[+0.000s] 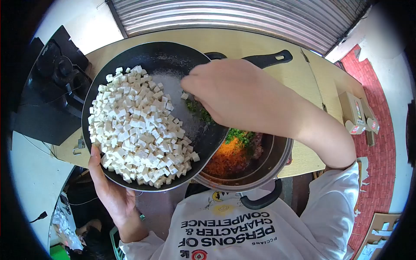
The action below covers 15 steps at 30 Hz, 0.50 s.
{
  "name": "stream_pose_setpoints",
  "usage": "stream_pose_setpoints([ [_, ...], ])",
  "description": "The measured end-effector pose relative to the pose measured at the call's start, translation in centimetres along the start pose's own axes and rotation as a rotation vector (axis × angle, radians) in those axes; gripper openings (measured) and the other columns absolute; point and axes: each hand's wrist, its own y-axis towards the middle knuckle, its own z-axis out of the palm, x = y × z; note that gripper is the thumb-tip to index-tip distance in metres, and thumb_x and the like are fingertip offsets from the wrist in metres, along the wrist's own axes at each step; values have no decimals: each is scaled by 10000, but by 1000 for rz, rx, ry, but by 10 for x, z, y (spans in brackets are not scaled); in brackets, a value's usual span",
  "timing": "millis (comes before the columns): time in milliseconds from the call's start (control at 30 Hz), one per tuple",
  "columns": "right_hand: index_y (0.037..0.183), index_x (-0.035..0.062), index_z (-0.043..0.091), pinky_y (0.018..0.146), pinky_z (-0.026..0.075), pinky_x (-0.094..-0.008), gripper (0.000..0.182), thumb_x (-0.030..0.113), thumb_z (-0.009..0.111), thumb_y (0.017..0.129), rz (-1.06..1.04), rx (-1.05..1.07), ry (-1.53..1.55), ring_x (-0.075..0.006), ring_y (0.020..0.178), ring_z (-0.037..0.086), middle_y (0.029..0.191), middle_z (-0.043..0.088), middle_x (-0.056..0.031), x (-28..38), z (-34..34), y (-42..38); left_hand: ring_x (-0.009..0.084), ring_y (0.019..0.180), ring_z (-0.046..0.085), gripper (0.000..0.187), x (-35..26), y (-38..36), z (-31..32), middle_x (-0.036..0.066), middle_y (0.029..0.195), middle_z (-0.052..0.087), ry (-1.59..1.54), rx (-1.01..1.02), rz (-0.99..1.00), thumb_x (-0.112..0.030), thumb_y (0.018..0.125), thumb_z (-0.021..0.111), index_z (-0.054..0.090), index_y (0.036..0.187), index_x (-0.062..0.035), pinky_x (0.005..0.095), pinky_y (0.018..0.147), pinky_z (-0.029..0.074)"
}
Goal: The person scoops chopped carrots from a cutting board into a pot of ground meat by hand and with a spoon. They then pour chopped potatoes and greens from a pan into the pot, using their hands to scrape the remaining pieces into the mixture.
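Observation:
A black frying pan (143, 52) is raised over the table, with a heap of small white cubes (134, 125) filling its left side. My left hand (113, 193) grips the pan's lower left rim, thumb on top. Over the pan's right side, my right hand (216, 86) is closed, fingers curled inward; what they hold, if anything, is hidden. Just below it lie chopped green herbs (199, 113) on the pan's surface. Partly under the pan stands a steel pot (284, 151), containing orange shreds (232, 154), chopped greens (245, 138) and pinkish minced stuff.
A long black handle (273, 58) sticks out past my right arm. The pot's curved handle (264, 199) points toward my body. A black appliance (56, 82) stands at the left, and small cardboard boxes (353, 110) lie at the wooden table's right end.

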Motion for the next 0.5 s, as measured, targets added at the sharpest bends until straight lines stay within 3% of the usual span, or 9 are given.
stream_pose_setpoints([
  [200, 830, 29, 638, 756, 501, -415, 84, 105, 631, 793, 6, 33, 116, -304, 867, 628, 846, 617, -105, -15, 19, 20, 221, 1100, 639, 553, -3, 5, -19, 142, 1313, 567, -80, 234, -129, -367, 996, 470, 407, 1393, 11, 309, 826, 590],
  [300, 804, 28, 641, 737, 505, -410, 94, 118, 641, 775, 88, 123, 90, -314, 850, 630, 838, 628, -107, -11, 12, 26, 222, 1118, 630, 560, 0, 2, -8, 144, 1328, 555, -12, 115, -64, -369, 999, 461, 395, 1399, 16, 304, 841, 584],
  [433, 776, 16, 650, 713, 512, -386, 117, 134, 650, 775, 92, 75, 134, -282, 807, 647, 825, 656, -110, -16, 2, 36, 223, 1133, 622, 564, 3, 4, -9, 147, 1343, 544, -9, 104, -52, -367, 999, 462, 389, 1403, 19, 301, 851, 578],
  [500, 798, -5, 673, 689, 516, -359, 146, 139, 648, 789, 89, 70, 411, -240, 744, 654, 803, 679, -118, -14, -8, 42, 229, 1143, 615, 566, 4, 5, -10, 149, 1354, 534, -19, 140, -60, -366, 999, 466, 387, 1405, 20, 312, 872, 570],
])
